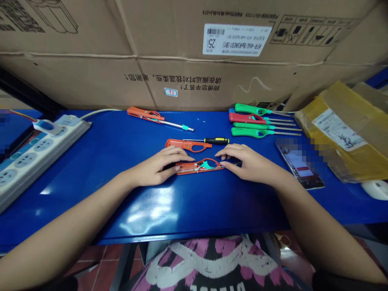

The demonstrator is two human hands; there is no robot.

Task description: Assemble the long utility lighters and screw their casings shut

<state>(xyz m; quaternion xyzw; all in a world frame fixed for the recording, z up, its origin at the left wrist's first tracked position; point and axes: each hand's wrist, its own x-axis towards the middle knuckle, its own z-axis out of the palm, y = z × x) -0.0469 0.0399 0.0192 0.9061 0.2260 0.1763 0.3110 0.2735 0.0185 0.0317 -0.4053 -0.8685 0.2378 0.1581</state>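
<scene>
Fingers of the left hand [160, 165] curve at one end of an opened orange lighter casing [189, 167], which lies on the blue table [209, 206]; those of the right hand [247, 161] bend in at its other end. From here I can't tell whether either grips. Just beyond lie another orange shell [176, 143] and a screwdriver [216, 141].

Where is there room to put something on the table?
Bare blue table shows between the power strip and left hand, and between the open lighter and the table's near edge. It's crowded on the right: green and red lighters, a package and a phone sit close together.
</scene>
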